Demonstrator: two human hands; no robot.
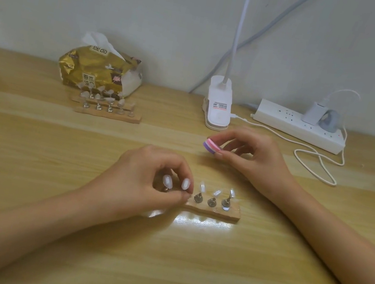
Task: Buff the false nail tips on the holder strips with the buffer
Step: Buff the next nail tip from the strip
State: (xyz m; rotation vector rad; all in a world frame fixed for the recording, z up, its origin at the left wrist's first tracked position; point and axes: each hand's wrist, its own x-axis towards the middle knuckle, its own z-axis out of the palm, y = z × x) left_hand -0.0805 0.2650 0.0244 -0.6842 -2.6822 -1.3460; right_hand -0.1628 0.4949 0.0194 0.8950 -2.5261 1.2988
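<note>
Buffing not in contact right now. R hand [252,153] pinches the buffer [213,146], a pink/purple/white block, between thumb and curled fingers and holds it up off the table [23,188], behind and clearly apart from the near strip [216,212]. L hand [146,182] is curled down over that strip's left end, thumb and fingertips closed together at the stand bases there, so it reads as gripping the strip to steady it; exact contact pt is hidden by the fingers. Near strip carries five nail tips [202,186] on metal stands: two on the left inside the L hand's curl, three on the right standing free and unobstructed. Can't tell which of the five, if any, are already buffed; surface finish is too small and glare from the lamp washes them out. Two more strips [108,114] w/ tips sit at rear left, just in front of the tissue pack [94,68], well apart from both hands, so prob. not being worked now. Judgement: early or mid task, w/ the buffer yet to come down on a tip of the near strip, then the rear strips left. Clip lamp base [217,107] and power strip [297,125] along the back wall, not involved.
</note>
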